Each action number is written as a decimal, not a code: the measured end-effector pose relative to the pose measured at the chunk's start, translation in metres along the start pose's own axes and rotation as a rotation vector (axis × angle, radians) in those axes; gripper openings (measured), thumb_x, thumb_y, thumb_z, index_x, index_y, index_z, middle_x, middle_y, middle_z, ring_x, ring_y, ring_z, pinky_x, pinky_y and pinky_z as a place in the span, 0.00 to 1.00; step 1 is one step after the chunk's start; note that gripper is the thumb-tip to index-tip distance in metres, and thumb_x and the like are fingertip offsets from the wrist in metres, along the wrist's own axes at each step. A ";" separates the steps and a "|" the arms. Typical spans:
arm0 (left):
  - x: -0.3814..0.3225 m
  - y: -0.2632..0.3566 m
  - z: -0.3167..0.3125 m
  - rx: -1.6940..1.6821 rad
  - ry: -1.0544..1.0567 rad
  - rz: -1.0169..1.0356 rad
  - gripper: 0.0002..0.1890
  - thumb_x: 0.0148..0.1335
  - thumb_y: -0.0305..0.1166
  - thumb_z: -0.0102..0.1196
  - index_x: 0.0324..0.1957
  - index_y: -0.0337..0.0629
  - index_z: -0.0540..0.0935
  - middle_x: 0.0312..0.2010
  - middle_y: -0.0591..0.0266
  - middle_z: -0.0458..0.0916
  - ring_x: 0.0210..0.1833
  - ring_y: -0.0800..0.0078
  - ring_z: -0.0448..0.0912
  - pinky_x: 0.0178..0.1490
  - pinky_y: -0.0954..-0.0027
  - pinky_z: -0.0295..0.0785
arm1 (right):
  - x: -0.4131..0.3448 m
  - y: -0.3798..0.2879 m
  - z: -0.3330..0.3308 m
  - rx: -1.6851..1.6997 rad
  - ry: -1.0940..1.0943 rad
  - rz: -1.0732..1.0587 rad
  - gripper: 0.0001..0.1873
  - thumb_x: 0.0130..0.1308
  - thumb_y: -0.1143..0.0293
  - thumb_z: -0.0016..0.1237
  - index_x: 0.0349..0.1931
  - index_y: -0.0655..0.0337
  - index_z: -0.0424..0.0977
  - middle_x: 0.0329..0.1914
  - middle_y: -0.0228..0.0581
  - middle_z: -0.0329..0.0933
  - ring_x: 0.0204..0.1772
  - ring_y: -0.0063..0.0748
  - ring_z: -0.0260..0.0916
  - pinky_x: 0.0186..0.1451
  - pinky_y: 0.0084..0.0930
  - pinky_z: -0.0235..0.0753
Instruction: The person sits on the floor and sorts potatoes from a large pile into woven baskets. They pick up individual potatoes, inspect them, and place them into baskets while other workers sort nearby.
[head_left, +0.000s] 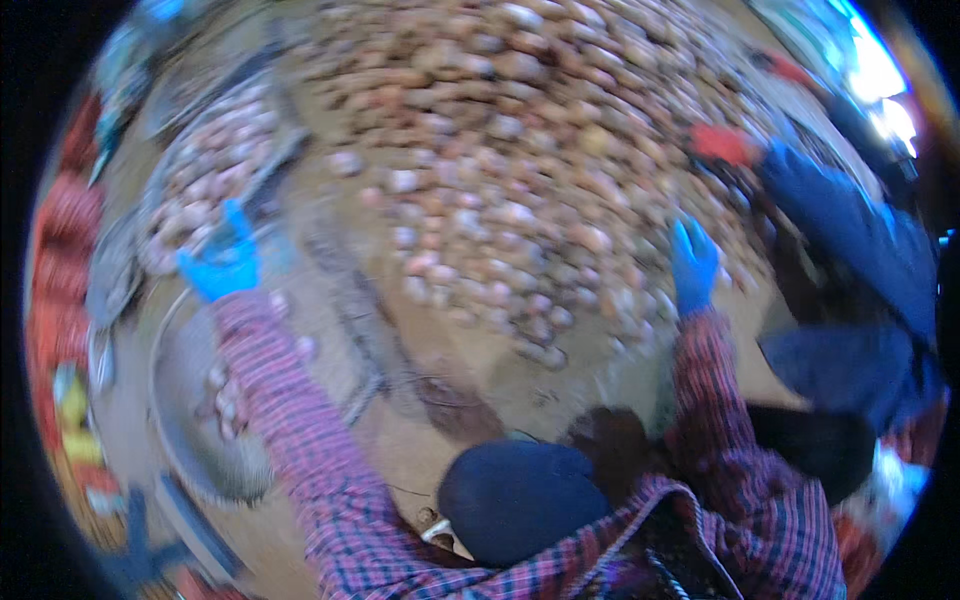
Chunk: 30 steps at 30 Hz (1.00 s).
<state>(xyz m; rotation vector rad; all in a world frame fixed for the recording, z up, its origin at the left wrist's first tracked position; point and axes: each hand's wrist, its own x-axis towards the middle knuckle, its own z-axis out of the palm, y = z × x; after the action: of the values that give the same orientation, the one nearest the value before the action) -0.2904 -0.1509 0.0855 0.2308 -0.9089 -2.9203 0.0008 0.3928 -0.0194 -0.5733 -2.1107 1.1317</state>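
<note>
Wearing a blue glove, my left hand (223, 255) reaches out at the left with thumb and fingers spread, over the near edge of a container of pale, roundish produce (210, 161). No piece shows between its fingers. My right hand (694, 259), also in a blue glove, is at the right edge of a large heap of similar roundish produce (502, 187). Its fingers point away from me and look close together; whether anything lies under them is hidden. The picture is blurred, so the kind of produce cannot be told.
A round basin (217, 420) with a few pieces stands at the left, below my left forearm. At the right, a person in dark blue sleeves with a red glove (721, 144) reaches to the heap. Red sacks (64, 255) line the far left. Several loose pieces lie around the heap.
</note>
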 end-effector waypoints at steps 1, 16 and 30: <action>-0.004 -0.011 0.001 0.160 -0.041 -0.031 0.30 0.73 0.50 0.43 0.66 0.36 0.72 0.55 0.51 0.83 0.52 0.54 0.83 0.60 0.53 0.79 | 0.001 0.015 -0.012 0.013 0.051 0.077 0.08 0.73 0.71 0.49 0.37 0.65 0.78 0.29 0.27 0.74 0.35 0.18 0.67 0.36 0.26 0.70; -0.205 -0.380 0.051 1.965 -1.253 0.207 0.29 0.62 0.39 0.53 0.68 0.62 0.70 0.51 0.62 0.78 0.47 0.55 0.82 0.42 0.51 0.77 | -0.074 0.035 -0.025 -0.405 -0.279 0.439 0.18 0.63 0.54 0.55 0.45 0.56 0.80 0.41 0.47 0.79 0.44 0.51 0.79 0.50 0.44 0.78; -0.168 -0.380 0.048 0.892 -0.873 -0.452 0.21 0.69 0.41 0.55 0.60 0.44 0.77 0.47 0.57 0.82 0.44 0.61 0.81 0.41 0.65 0.81 | -0.062 0.032 -0.050 -0.208 -0.313 0.757 0.17 0.57 0.58 0.61 0.43 0.57 0.80 0.53 0.48 0.77 0.45 0.48 0.79 0.47 0.43 0.79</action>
<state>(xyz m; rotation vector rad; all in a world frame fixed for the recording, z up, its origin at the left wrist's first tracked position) -0.1431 0.2077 -0.0718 -0.9980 -2.5106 -2.6667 0.0811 0.3971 -0.0477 -1.4608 -2.3592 1.4747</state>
